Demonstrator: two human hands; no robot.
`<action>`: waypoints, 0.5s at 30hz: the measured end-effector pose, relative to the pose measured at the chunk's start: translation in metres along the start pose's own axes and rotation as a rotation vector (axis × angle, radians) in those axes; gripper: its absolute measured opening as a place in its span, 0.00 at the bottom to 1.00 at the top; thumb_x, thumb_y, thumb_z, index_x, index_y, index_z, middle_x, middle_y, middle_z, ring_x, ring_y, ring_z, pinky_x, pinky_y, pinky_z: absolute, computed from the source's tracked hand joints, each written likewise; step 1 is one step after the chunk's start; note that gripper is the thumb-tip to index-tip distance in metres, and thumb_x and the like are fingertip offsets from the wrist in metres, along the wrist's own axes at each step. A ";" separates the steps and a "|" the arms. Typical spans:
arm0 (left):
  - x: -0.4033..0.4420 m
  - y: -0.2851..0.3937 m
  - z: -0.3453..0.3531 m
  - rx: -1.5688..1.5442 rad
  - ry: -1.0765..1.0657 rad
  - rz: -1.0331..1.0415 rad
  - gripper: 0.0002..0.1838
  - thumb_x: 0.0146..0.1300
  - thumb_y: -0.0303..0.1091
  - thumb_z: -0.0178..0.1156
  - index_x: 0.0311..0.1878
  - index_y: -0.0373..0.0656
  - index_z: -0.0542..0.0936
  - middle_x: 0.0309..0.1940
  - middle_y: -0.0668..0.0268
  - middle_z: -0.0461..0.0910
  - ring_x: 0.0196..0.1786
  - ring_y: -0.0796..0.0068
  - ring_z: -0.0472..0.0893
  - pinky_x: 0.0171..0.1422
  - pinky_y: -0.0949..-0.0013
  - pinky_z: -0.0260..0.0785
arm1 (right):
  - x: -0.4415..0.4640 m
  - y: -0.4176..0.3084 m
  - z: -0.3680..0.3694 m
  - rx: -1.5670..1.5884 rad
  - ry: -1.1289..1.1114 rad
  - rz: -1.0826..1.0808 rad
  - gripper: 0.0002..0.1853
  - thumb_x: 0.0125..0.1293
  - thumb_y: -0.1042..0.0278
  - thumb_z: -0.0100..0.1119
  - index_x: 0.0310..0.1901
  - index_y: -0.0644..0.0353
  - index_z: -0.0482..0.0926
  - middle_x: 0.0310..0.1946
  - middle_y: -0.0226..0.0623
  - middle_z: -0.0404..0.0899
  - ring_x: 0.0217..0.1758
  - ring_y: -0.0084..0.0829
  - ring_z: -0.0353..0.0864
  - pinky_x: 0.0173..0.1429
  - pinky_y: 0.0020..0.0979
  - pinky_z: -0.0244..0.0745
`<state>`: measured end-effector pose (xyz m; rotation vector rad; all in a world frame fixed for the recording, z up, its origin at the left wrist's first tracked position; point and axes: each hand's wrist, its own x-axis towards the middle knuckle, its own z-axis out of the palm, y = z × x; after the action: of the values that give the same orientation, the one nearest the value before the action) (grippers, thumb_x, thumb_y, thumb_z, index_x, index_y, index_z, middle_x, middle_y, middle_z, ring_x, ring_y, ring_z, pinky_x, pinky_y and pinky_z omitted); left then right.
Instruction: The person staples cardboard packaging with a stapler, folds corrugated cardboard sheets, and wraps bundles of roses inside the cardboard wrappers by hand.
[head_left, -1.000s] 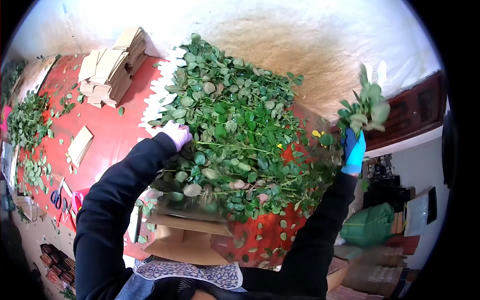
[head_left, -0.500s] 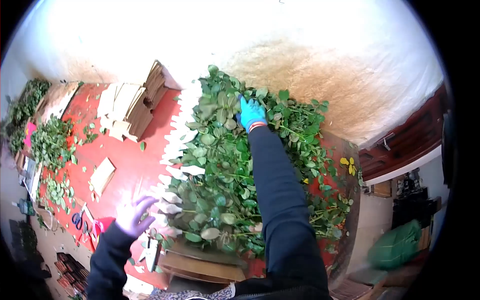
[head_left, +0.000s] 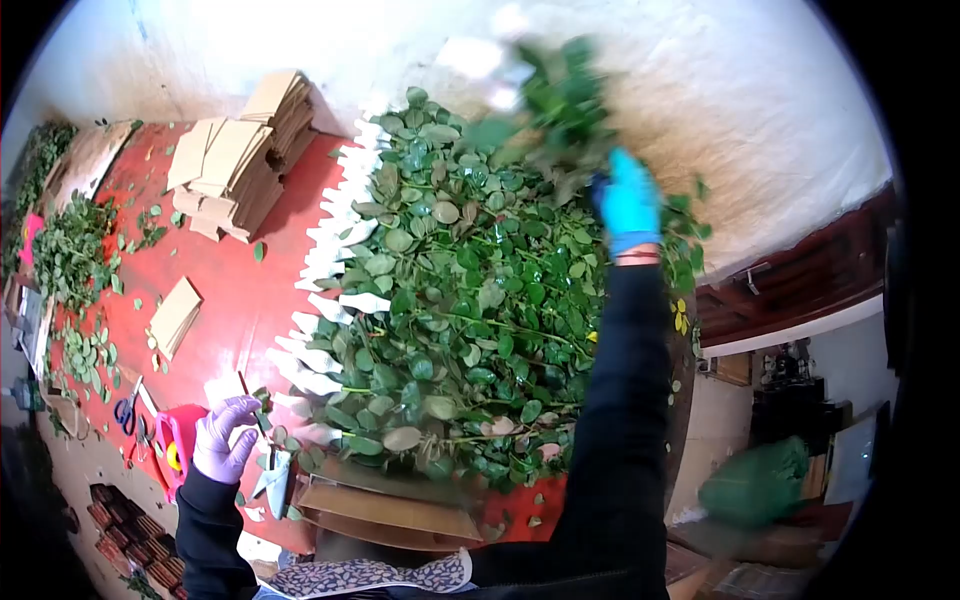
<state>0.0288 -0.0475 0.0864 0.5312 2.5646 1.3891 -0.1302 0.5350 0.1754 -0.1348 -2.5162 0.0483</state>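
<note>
My right hand (head_left: pixel 630 205), in a blue glove, is closed around the lower part of a leafy rose stem bunch (head_left: pixel 570 100). That bunch is lifted before the wall, blurred, its white-covered heads pointing up and left. Below it, a wide pile of rose stems (head_left: pixel 480 290) lies on the red table (head_left: pixel 235 300), with white-sleeved heads (head_left: pixel 310 355) lined up along its left side. My left hand (head_left: pixel 225 438), in a lilac glove, hovers over the near left of the table with fingers bent and apart. It is beside a pink tape dispenser (head_left: pixel 178 440) and a small leafy sprig (head_left: pixel 262 400).
Folded cardboard pieces (head_left: pixel 235 165) are stacked at the back, and a single one (head_left: pixel 176 318) lies nearer. Scissors (head_left: pixel 126 412) rest at the left edge. More greenery (head_left: pixel 75 245) lies far left. A cardboard box (head_left: pixel 390 515) stands at the near edge; a wall (head_left: pixel 720 110) rises behind.
My right hand has moved right and lifted a bunch of rose stems off the pile. My left hand's fingers have bent more. The view has shifted slightly.
</note>
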 end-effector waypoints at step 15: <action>0.011 0.027 0.004 0.088 -0.042 0.085 0.21 0.54 0.19 0.59 0.53 0.37 0.79 0.48 0.54 0.81 0.41 0.62 0.84 0.47 0.66 0.76 | -0.029 -0.068 0.153 0.020 -0.667 -0.218 0.12 0.60 0.68 0.58 0.46 0.56 0.79 0.38 0.49 0.82 0.42 0.50 0.82 0.46 0.47 0.77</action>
<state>0.0259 -0.0264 0.1072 0.6839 2.6073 1.2814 -0.2025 0.4637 0.0387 0.1987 -3.1772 0.0330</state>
